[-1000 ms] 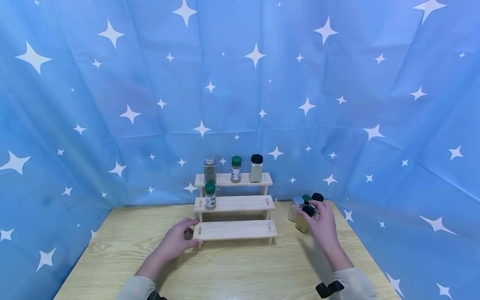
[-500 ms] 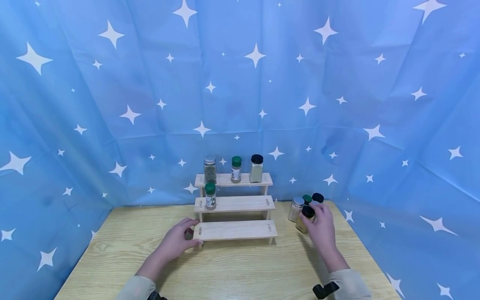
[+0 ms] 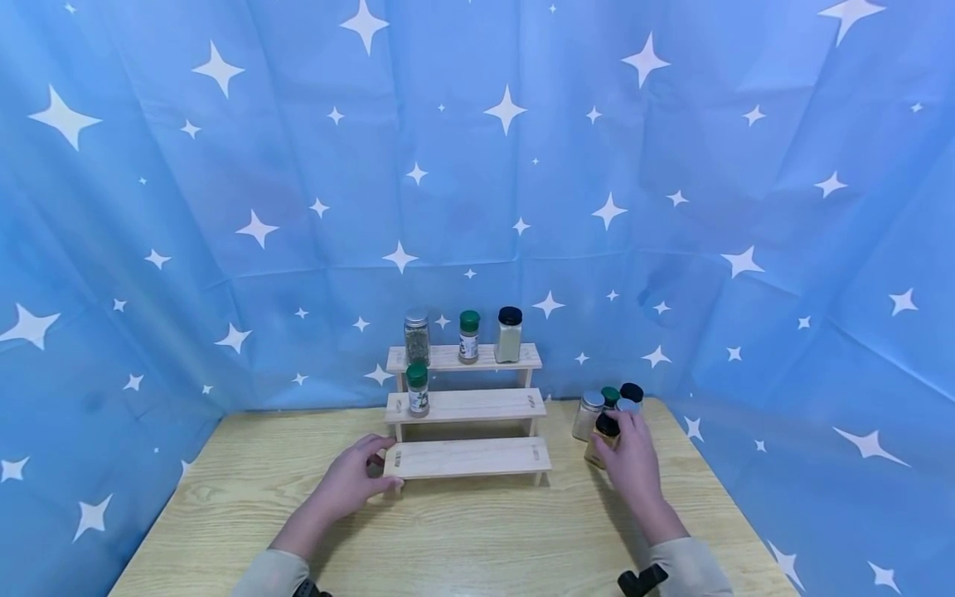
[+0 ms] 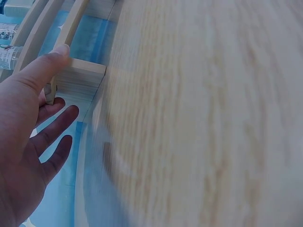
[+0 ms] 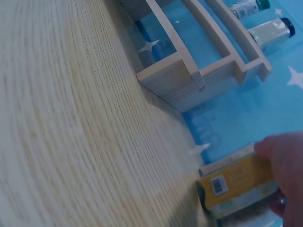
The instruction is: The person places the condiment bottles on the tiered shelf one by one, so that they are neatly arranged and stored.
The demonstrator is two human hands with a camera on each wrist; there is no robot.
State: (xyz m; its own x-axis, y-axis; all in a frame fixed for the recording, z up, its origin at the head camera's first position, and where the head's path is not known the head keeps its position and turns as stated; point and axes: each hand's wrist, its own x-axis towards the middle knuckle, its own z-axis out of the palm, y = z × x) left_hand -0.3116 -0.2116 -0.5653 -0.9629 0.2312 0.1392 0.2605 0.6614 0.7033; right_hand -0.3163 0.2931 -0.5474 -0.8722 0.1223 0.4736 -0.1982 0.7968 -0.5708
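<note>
My left hand (image 3: 346,481) pinches the left end of the lowest step of a three-step wooden spice rack (image 3: 470,458). In the left wrist view, its thumb lies over the board and other fingers spread below. To the right of the rack, my right hand (image 3: 634,464) holds a black-capped spice jar (image 3: 594,454) near its top, thumb on one side and fingers on the other. The right wrist view shows the jar's yellow label (image 5: 239,179) with a barcode; its cap end is hidden by the hand.
Silver-capped (image 3: 418,340), green-capped (image 3: 468,340) and black-capped (image 3: 510,340) jars stand on the top step. Another green-capped jar (image 3: 419,394) is at the middle step's left. Behind the held jar cluster several more, including a silver-capped one (image 3: 586,420). A starry blue curtain (image 3: 477,166) surrounds the table.
My right hand has closed in on the black-capped jar and shifted it slightly left, away from the jars behind. The left hand stays on the rack.
</note>
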